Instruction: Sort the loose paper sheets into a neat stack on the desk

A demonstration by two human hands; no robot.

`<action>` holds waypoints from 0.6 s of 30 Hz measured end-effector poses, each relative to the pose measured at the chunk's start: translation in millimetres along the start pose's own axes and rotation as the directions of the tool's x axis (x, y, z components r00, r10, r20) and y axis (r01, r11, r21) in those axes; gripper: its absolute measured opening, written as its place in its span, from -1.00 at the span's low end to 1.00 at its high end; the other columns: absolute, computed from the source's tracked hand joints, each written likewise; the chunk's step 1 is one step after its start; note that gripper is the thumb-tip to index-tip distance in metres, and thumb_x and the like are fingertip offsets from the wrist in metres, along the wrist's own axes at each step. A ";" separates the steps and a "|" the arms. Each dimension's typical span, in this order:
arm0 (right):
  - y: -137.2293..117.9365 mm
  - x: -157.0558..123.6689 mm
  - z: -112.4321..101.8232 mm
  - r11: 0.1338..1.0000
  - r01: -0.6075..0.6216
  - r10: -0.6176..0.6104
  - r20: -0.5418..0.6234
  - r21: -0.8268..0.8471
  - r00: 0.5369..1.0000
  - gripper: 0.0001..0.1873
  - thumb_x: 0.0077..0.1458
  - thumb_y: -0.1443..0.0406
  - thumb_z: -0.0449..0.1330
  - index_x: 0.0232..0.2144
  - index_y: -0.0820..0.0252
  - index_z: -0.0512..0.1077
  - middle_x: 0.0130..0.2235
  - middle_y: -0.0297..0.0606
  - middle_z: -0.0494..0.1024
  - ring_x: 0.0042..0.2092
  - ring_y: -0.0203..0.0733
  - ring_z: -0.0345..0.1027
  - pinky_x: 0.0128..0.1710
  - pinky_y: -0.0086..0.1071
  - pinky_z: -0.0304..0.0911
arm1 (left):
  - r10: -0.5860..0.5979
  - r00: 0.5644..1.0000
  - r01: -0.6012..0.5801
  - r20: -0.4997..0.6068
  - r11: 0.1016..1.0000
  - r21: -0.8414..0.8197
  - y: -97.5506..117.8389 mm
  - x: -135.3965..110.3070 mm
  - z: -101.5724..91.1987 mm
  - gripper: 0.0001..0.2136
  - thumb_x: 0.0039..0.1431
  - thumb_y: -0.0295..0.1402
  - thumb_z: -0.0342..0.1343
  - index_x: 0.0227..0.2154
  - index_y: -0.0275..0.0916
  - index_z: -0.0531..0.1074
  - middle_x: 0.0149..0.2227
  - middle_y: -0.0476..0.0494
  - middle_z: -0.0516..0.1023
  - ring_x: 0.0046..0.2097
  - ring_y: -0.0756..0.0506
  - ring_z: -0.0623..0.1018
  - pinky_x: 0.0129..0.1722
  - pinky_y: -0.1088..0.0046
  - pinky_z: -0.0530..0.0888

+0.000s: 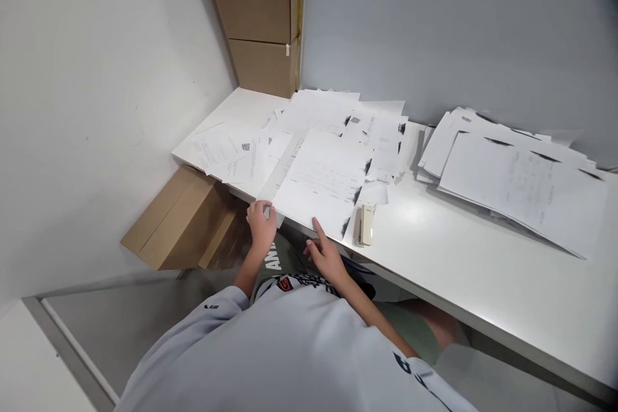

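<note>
My left hand (261, 226) curls over the near end of a pale translucent ruler (282, 164), which lies across the papers at the desk's front edge. My right hand (327, 254) is just below a large printed sheet (321, 180), its index finger extended to the sheet's lower edge and holding nothing. A beige stapler (365, 224) lies to the right of that finger. Overlapping printed sheets (313, 109) cover the back of the desk, and one sheet bears a QR code (246, 147). Farther right sits a loose pile of papers (521, 190).
The white desk (458, 251) runs along a grey wall (449, 26) and ends at a white side wall (106, 96). Cardboard boxes (255, 19) stand stacked in the back corner. Another cardboard box (183, 219) sits low, left of my hands.
</note>
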State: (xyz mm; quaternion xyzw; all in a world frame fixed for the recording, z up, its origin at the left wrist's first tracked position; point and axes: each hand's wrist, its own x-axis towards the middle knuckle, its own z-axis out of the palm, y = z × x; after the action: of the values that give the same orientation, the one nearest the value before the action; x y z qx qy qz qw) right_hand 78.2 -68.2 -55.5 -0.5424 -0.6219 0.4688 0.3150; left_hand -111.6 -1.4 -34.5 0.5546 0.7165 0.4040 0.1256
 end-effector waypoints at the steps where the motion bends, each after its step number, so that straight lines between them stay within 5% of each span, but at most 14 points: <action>1: -1.3 2.0 0.3 1.000 0.008 -0.008 0.008 -0.018 1.000 -0.27 0.27 0.16 -0.06 0.39 0.23 -0.16 -0.43 -0.31 0.56 -0.46 -0.17 0.42 -0.39 -0.32 0.36 | 0.011 1.000 -0.012 -0.016 0.998 -0.059 -0.9 -1.8 1.8 -0.93 0.14 -0.45 0.07 -0.32 -0.20 0.43 -0.21 -0.19 0.45 -0.09 -0.21 0.46 0.00 0.15 0.39; 9: -5.9 18.4 3.8 0.940 0.128 -0.130 0.012 -0.316 0.991 -0.38 0.28 0.21 -0.06 0.35 0.17 0.04 -0.42 -0.30 0.58 -0.37 -0.10 0.48 -0.31 -0.29 0.38 | -0.158 0.984 0.112 -0.080 0.905 -0.411 -7.4 4.4 10.8 -0.87 0.11 -0.46 0.10 -0.26 -0.21 0.35 -0.22 -0.10 0.33 -0.23 -0.04 0.43 -0.17 0.40 0.42; 18: -7.3 9.8 2.7 0.900 0.263 -0.305 -0.070 -0.348 0.950 -0.51 0.31 0.23 -0.10 0.20 0.23 0.29 -0.13 -0.15 0.61 -0.13 -0.06 0.52 -0.13 -0.21 0.42 | -0.109 0.994 0.104 0.016 0.882 -0.460 11.2 -5.1 8.4 -0.75 0.07 -0.48 0.10 -0.15 -0.20 0.37 -0.21 -0.08 0.29 -0.25 -0.01 0.41 -0.18 0.44 0.41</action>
State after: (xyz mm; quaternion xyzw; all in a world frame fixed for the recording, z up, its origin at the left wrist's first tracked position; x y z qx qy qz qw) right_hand 70.9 -59.2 -50.9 -0.5190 -0.7444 0.2711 0.3209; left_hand -96.8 -1.6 -33.3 0.4670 0.6304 0.5573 0.2718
